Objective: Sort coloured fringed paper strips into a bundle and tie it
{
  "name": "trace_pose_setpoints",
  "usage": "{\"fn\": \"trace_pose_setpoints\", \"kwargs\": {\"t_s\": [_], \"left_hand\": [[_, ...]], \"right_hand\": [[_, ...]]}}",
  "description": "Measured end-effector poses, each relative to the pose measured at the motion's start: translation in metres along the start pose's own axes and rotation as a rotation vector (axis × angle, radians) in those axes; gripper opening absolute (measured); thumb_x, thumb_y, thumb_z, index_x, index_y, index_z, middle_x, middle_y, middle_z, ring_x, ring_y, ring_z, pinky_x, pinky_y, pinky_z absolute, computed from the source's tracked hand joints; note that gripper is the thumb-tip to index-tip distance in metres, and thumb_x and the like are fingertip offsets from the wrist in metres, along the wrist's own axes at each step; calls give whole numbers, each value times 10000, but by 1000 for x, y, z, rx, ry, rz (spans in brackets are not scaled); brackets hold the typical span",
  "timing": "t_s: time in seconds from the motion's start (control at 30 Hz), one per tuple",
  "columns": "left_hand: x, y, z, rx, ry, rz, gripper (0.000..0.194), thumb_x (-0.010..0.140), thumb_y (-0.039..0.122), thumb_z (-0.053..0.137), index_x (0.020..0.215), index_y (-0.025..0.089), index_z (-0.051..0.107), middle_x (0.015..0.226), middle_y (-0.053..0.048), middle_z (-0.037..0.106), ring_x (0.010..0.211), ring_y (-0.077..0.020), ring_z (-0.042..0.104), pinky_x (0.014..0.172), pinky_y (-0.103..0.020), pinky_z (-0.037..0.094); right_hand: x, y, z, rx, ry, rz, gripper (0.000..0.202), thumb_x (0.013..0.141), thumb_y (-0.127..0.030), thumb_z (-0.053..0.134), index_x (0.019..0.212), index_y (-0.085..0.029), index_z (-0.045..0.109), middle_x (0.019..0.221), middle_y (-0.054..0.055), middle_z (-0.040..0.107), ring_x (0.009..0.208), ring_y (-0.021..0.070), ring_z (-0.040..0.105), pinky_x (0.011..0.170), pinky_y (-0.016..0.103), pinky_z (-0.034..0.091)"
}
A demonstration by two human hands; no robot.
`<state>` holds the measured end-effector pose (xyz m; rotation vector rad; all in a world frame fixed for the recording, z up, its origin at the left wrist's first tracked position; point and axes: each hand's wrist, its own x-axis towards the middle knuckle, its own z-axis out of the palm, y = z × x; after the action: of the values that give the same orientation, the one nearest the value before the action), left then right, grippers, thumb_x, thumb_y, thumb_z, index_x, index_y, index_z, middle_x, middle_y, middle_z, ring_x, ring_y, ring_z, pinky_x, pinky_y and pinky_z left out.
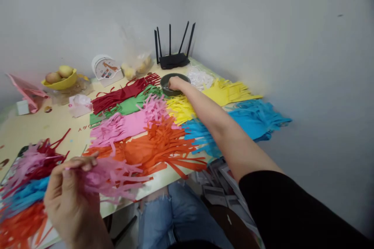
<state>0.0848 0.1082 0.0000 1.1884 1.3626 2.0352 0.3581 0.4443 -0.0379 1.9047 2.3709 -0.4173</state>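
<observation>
My left hand (71,190), at the lower left, is closed on a pink paper tassel (109,177) whose fringes spread to the right. Far out in front, my right hand (175,83) reaches into a dark round bowl (166,89); its fingertips are hidden inside, so what they hold cannot be made out. Between the hands lie rows of fringed paper: dark red (122,93), green (131,105), pink (134,122) and orange (140,149). Yellow fringed paper (222,93) and blue fringed paper (251,118) lie around and beyond my right forearm.
A black router (174,60) with upright antennas stands at the back corner. White strands (200,78) lie beside the bowl. Further left are a clock (106,70), a yellow fruit bowl (60,84) and a pile of mixed tassels (27,186). Boxes (224,186) sit below the table edge.
</observation>
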Motion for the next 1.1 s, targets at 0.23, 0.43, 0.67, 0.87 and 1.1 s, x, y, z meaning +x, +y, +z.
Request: {"fn": "trace_pose_setpoints", "kwargs": {"t_s": [0.23, 0.43, 0.67, 0.87, 1.1], "left_hand": [[-1, -19, 6, 22, -47, -183, 98, 870, 293, 727, 834, 202, 732, 611, 40, 496, 623, -99, 504, 765, -263, 536], [-4, -28, 0, 152, -47, -320, 252, 788, 363, 801, 969, 188, 788, 670, 13, 604, 692, -118, 574, 645, -215, 470], [-6, -27, -5, 180, -113, -293, 289, 788, 379, 797, 998, 183, 774, 617, 29, 593, 643, -104, 568, 640, -199, 465], [-7, -27, -6, 151, -132, -294, 280, 757, 380, 816, 922, 187, 699, 613, 35, 613, 582, -90, 556, 600, -180, 485], [-11, -24, -12, 147, -153, -279, 249, 768, 352, 803, 910, 182, 688, 611, 34, 624, 583, -87, 569, 640, -186, 510]], "right_hand": [[38, 19, 28, 2, -77, 66, 394, 943, -355, 669, 1235, -94, 627, 1255, 146, 635, 1122, 241, 645, 958, 425, 559], [42, 30, 33, 62, -44, 70, 398, 1030, -383, 502, 1257, -79, 623, 1317, 88, 590, 1101, 173, 642, 1033, 336, 502], [41, 44, 27, 198, 95, 116, 295, 965, -321, 638, 1186, -127, 663, 1205, 99, 678, 1083, 213, 668, 951, 414, 564], [30, 62, 30, 370, 239, 129, 290, 891, -109, 638, 1157, -82, 753, 1050, 119, 783, 940, 161, 732, 847, 209, 539], [24, 61, 33, 467, 351, 171, 282, 824, -80, 658, 1072, -65, 790, 1008, 144, 790, 924, 172, 740, 881, 225, 541]]}}
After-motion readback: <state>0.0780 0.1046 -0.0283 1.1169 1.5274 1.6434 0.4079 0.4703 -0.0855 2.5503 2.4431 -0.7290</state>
